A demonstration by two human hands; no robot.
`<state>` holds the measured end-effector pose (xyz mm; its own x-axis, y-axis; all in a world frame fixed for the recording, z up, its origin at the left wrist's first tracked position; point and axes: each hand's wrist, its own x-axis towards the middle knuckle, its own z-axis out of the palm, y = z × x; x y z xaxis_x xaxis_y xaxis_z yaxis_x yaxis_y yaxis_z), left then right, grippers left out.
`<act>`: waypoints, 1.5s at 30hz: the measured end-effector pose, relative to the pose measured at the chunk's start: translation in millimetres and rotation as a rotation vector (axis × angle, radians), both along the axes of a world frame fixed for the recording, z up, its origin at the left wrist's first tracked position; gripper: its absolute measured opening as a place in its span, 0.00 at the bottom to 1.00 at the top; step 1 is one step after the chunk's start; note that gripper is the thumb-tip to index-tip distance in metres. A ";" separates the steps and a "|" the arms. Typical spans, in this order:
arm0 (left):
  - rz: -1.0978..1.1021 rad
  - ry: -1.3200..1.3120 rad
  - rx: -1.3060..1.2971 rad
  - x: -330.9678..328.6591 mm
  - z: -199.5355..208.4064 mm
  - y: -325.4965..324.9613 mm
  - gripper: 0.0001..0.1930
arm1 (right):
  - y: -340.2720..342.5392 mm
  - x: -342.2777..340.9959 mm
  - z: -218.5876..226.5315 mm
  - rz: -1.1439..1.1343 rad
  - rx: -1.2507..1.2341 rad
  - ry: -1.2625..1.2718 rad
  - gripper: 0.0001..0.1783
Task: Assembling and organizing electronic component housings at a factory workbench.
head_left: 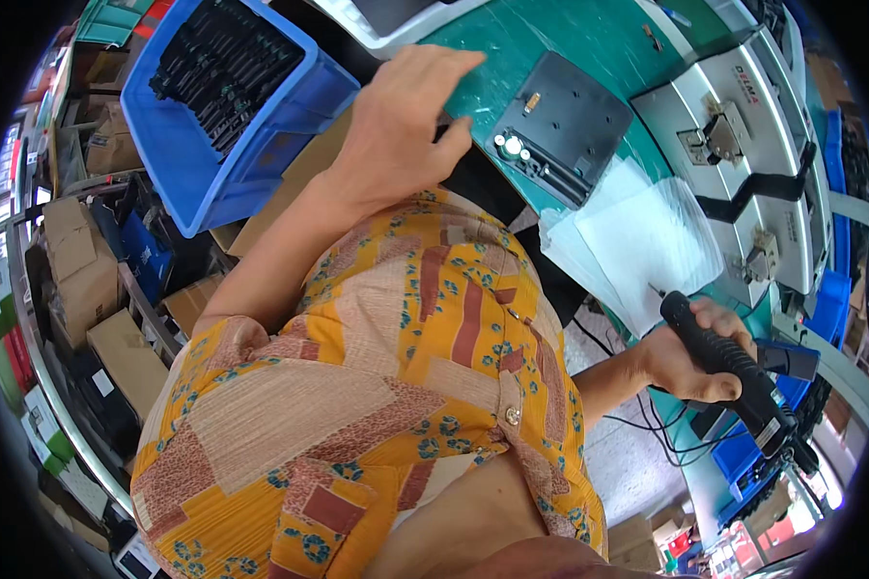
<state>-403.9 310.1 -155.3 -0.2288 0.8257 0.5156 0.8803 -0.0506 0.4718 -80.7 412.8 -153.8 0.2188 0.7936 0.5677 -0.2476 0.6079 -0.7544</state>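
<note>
Black plate (562,125) with its round metal fittings lies on the green bench (550,43) in the upper middle of the frame, long axis slanting down to the right. Left hand (401,121) hovers just beside its left edge, fingers loosely spread, clearly nearer. Right hand (697,355), lower right, wraps fingers around a black electric screwdriver (729,372).
</note>
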 end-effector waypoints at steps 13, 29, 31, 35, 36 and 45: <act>-0.238 0.096 -0.048 8.9 -5.8 2.6 0.16 | 3.5 4.4 -1.6 0.053 0.020 0.032 0.39; 0.107 -0.098 0.108 32.5 16.6 -14.8 0.21 | 7.3 -0.8 9.1 -0.035 0.013 0.003 0.39; -0.051 0.197 0.093 30.6 24.7 -11.5 0.21 | 13.6 5.7 6.1 -0.030 0.040 -0.016 0.37; -0.176 0.472 0.115 50.8 -8.3 7.0 0.13 | 15.6 30.3 12.9 0.010 0.053 -0.003 0.35; -0.245 0.489 0.109 54.4 -8.7 8.4 0.11 | 13.0 32.8 14.5 -0.026 0.054 -0.032 0.35; -0.216 0.452 0.387 51.1 19.2 -27.4 0.10 | 15.7 5.2 28.2 -0.103 0.242 0.022 0.24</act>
